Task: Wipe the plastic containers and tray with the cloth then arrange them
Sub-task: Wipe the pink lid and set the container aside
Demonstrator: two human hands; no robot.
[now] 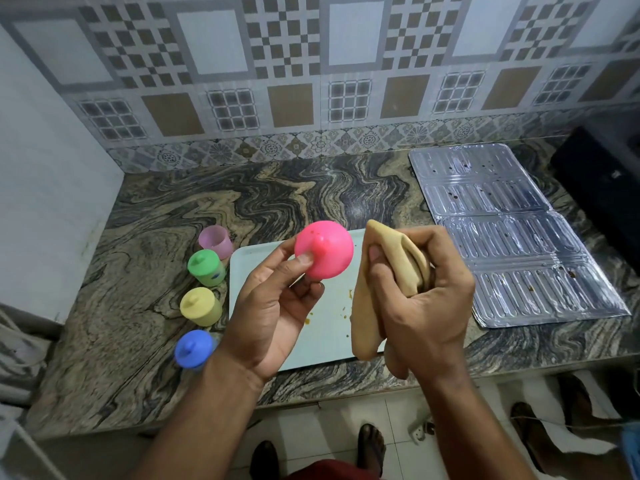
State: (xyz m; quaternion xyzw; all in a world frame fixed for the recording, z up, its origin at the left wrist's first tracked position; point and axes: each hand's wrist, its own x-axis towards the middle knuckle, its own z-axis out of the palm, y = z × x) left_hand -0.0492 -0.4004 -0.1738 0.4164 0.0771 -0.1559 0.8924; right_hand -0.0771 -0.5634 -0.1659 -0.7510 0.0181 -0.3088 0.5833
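Observation:
My left hand (277,306) holds a pink lid (329,251) by its knob, raised above the pale blue tray (252,261). My right hand (415,292) grips a bunched tan cloth (398,258) right beside the lid. The tray lies on the counter under both hands and has small yellowish food spots. To its left stand an open pink container (215,241) without a lid, then a green container (206,267), a yellow one (201,306) and a blue one (193,348), each with its lid on.
A marbled stone counter (145,271) runs to a tiled wall at the back and a white wall on the left. A ribbed foil sheet (502,230) with dark specks lies at the right, beside a black appliance (602,188). The counter's front edge is just below my wrists.

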